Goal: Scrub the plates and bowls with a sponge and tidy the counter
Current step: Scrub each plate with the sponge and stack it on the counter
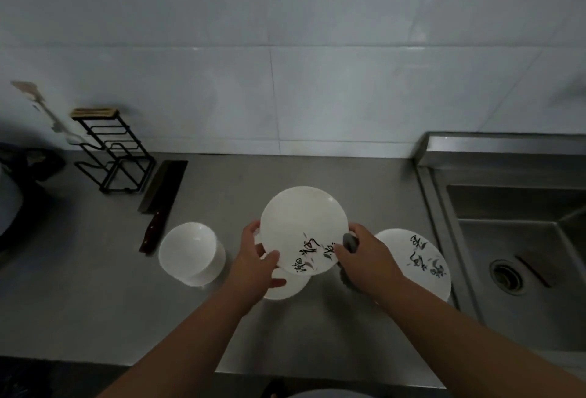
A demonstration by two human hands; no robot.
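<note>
Both bare forearms reach in over the near edge of the grey stainless-steel counter (95, 286), angled towards each other. The left hand (258, 258) grips the near-left rim of a round white ceramic plate with black brush lettering (301, 223). Its thumb lies on the plate's face and its fingers curl beneath. The plate is held up off the counter, above a plain white dish (285, 286).

The right hand (364, 258), wrist bent inward, is curled round a small grey sponge (350, 242) and sets it against the plate's right rim. To scrub well, I judge the left hand should brace firmly while the sponge circles across the whole face and then the underside. The plate should stay low in case it slips.

Left of the hands stands a white ceramic bowl (190, 251). To the right lies a second lettered white plate (421, 270), near the steel sink (513, 229). Farther back lie a dark-bladed cleaver with a wooden handle (163, 188) and a black wire rack (117, 156) by the wall.
</note>
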